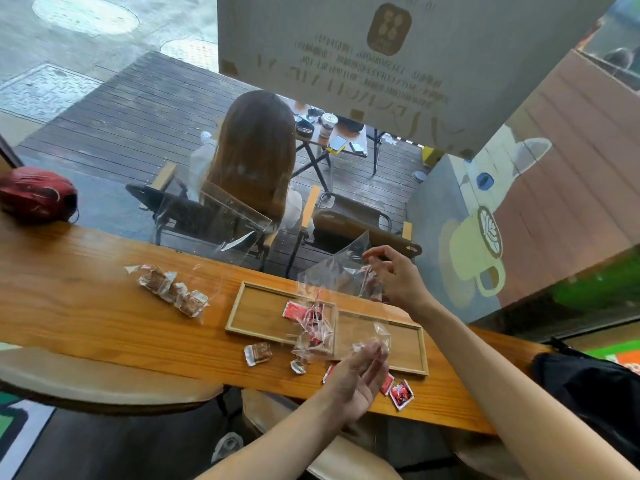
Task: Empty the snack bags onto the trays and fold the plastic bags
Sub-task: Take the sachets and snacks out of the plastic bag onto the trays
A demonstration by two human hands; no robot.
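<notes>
Fingers of the right hand (394,275) pinch the far edge of a clear, crinkled plastic bag (337,271), lifting it above the far side of the two shallow wooden trays (242,306) set side by side on the long wooden table (86,306). Nearer the camera, the left hand (360,372) grips the bag's lower end between thumb and curled fingers, so the film stretches slackly between both hands. Red-wrapped snacks (294,310) lie on the left tray, tangled with loose clear wrap, while the right tray looks almost bare. Several pieces have missed: two red packets (401,394) sit at the table's near edge, just right of the left hand, and a brown wrapped sweet (258,353) lies just off the left tray's near rim. Further left, a second clear bag of brown wrapped snacks (173,291) waits unopened on the table.

Spillage appears the main risk. The packets at the near edge could slide to the floor if a forearm or the trailing film brushes them. Shaking the bag this high may scatter anything left inside beyond the trays; whether it still holds snacks cannot be told. Slippery film may also spring open when folded.
</notes>
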